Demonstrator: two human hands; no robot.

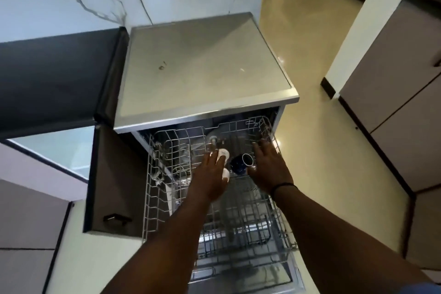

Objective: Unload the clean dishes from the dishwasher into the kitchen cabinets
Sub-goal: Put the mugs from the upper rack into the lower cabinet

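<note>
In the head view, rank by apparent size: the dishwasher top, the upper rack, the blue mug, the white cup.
1. Upper rack, nearest the camera, so unsure against the next.
2. Dishwasher top.
3. Blue mug and white cup: alike; left hand hides part of the cup.

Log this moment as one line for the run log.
stage: reaching into upper rack | left hand: over white cups | right hand: open beside blue mug

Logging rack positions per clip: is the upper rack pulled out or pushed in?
Pulled out. The upper rack extends well forward of the dishwasher top, with both hands over its back end.
</note>
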